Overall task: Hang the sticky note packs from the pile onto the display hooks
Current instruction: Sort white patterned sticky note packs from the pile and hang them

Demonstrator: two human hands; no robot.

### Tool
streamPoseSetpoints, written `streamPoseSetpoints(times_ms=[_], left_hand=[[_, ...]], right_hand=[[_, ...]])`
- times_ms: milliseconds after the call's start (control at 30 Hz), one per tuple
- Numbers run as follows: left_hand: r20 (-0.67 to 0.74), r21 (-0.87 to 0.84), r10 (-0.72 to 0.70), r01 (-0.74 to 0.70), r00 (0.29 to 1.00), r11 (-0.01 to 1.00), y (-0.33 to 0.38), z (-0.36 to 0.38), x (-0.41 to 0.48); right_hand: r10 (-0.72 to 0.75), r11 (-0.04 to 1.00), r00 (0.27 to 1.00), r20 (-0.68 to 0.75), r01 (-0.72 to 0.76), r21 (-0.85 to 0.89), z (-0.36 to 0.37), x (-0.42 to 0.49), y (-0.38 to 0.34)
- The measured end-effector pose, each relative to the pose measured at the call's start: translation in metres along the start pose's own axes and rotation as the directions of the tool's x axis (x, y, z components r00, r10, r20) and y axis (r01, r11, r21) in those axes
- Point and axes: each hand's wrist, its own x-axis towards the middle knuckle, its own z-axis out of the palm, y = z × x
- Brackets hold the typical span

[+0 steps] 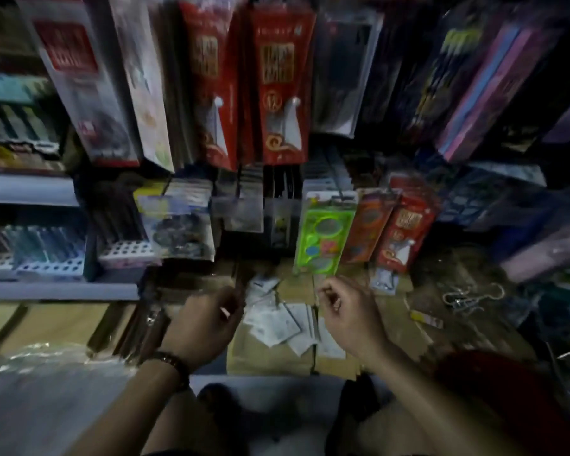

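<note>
A dark wristband [175, 364] with a brownish glint, either a watch or a bracelet, circles the wrist below the left hand [204, 320], low and left of centre. Both forearms are bare, the other leading to the right hand [351, 315].

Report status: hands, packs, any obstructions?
Grip unclear: left hand, right hand curled. Pile of small white flat packs on brown cardboard box. Above, green plastic pack hangs.

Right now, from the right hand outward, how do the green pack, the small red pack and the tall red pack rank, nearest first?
1. green pack, just above the right hand.
2. small red pack, hanging up to the right.
3. tall red pack, top centre of the display.
</note>
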Motion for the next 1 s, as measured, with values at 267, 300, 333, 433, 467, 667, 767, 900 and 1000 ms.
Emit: streamPoseSetpoints(times_ms=[267,300,333,433,467,667,767,900,1000], left_hand=[[0.273,0.008,-0.212,0.218,0.939,0.976,-0.074,0.099,0.010],[0.280,-0.001,-0.229,0.239,0.932,0.971,-0.078,0.108,0.015],[0.279,-0.017,-0.247,0.263,0.928,0.965,-0.081,0.116,0.021],[0.274,-0.052,-0.315,0.341,0.909,0.939,-0.092,0.135,0.031],[0.279,-0.060,-0.330,0.360,0.902,0.931,-0.094,0.139,0.033],[0.317,-0.104,-0.336,0.384,0.887,0.917,-0.094,0.155,0.039],[0.350,-0.081,-0.340,0.390,0.873,0.917,-0.096,0.159,0.042],[0.352,-0.072,-0.341,0.388,0.872,0.919,-0.098,0.161,0.043],[0.355,-0.076,-0.337,0.386,0.872,0.919,-0.098,0.162,0.044]], right_hand=[[0.456,0.888,0.796,0.397,-0.436,-0.146,0.163,-0.048,0.097],[0.500,0.865,0.765,0.406,-0.467,-0.184,0.177,-0.047,0.108],[0.544,0.838,0.735,0.405,-0.500,-0.219,0.190,-0.044,0.118],[0.634,0.773,0.674,0.379,-0.528,-0.352,0.226,-0.031,0.146],[0.648,0.757,0.671,0.360,-0.515,-0.403,0.237,-0.026,0.152],[0.725,0.680,0.591,0.354,-0.530,-0.507,0.291,0.008,0.158],[0.756,0.650,0.546,0.361,-0.558,-0.516,0.313,0.016,0.160],[0.771,0.608,0.562,0.298,-0.512,-0.607,0.329,0.017,0.158],[0.766,0.591,0.585,0.268,-0.476,-0.651,0.334,0.020,0.157]])
